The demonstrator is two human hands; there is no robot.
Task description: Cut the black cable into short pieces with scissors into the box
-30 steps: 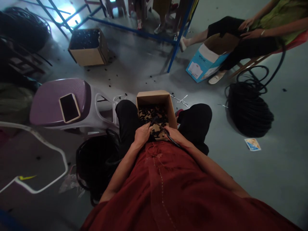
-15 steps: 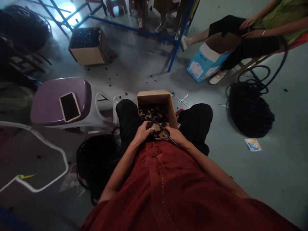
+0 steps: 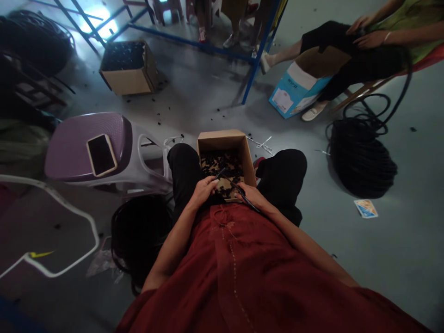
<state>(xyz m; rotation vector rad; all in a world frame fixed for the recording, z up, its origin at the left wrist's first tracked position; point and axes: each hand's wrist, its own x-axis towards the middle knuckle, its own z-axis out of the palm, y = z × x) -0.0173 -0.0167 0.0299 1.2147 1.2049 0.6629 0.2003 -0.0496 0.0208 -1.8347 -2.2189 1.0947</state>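
Between my knees stands an open cardboard box (image 3: 222,134) with many short black pieces (image 3: 225,159) lying in it. Over its near left part, my left hand (image 3: 205,189) is closed round the end of a black cord (image 3: 219,173), which sticks out past the fingers. My right hand (image 3: 251,194) is wrapped round dark scissors (image 3: 250,204); their slim front end points up and left toward the cord end. The fine outline of the scissors is hard to make out. Beside my left leg, a thick coil of black cord (image 3: 138,226) lies on the floor.
A purple stool (image 3: 69,148) at left bears a phone (image 3: 101,155). A cardboard box (image 3: 126,81) of black pieces stands beyond. At right are a blue box (image 3: 294,95), a seated person's hands (image 3: 369,39), a black coil (image 3: 360,157) and a small packet (image 3: 366,208).
My left hand has shifted slightly left and down, and the black cord end in it lies flatter. My right hand stays nearly in place with the scissors.
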